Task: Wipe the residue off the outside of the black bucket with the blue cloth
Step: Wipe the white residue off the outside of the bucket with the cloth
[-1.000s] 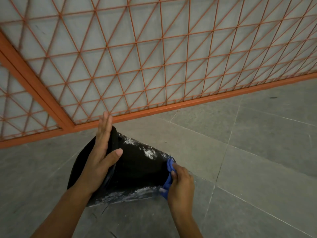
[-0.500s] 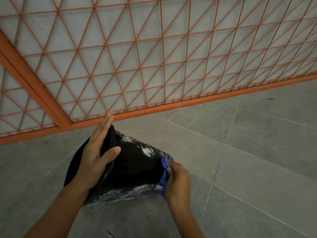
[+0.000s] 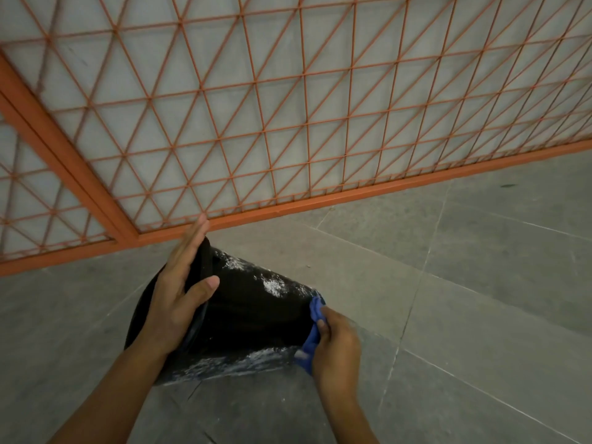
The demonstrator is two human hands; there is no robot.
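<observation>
Looking down, I have the black bucket (image 3: 250, 318) lying on its side on the grey tiled floor (image 3: 480, 299), its mouth turned to the left and its base to the right. My left hand (image 3: 174, 290) is laid flat across the rim, fingers straight and pointing up toward the fence, thumb spread onto the outer wall; nothing is clenched there, it is just pressing to steady the bucket. Over on the right, my right hand (image 3: 336, 344) is curled around the bunched blue cloth (image 3: 312, 334) and holds it against the bucket's base edge. White residue (image 3: 272, 285) shows in patches along the upper side of the wall, and a longer smeared streak runs along the lower side near the floor. Behind the bucket stands an orange metal fence (image 3: 288, 123) with a triangular wire grid, its bottom rail running just beyond my left fingertips.
</observation>
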